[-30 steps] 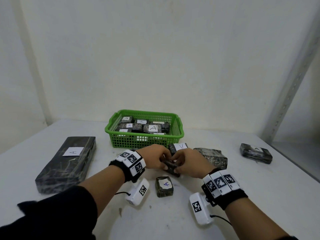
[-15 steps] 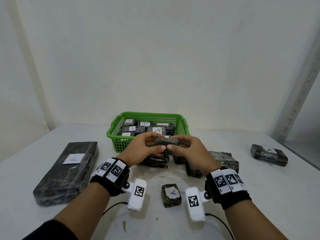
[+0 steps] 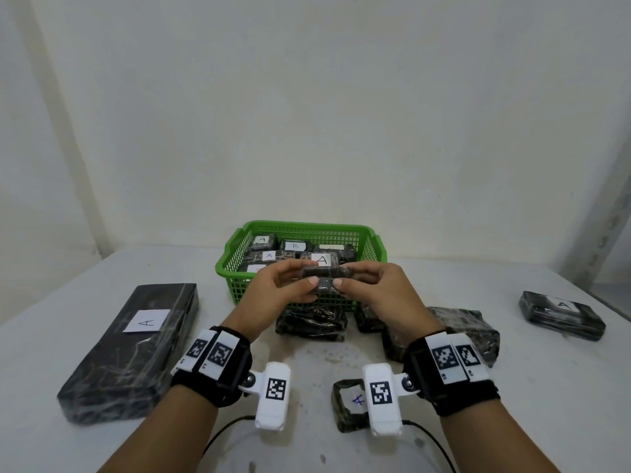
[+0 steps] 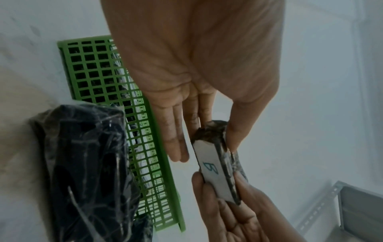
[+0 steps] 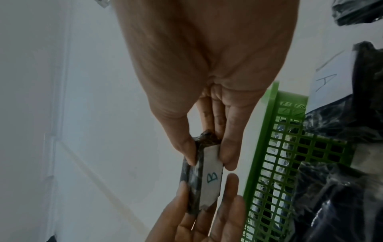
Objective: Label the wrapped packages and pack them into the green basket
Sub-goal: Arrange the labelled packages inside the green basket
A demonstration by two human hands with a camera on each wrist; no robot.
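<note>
The basket (image 3: 374, 250) is bright green with a square lattice wall. The packages in it, and the long package (image 3: 136, 349) on the pale grey counter (image 3: 512, 404), are black under glossy, streaked wrap. Their labels are white; the held package (image 4: 217, 165) bears a blue-green "B". The wrist bands (image 3: 218, 370) are black with white, black-checked tags.

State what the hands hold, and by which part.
A small dark plastic-wrapped package labelled B: left hand pinches its left end, right hand its right end.
</note>
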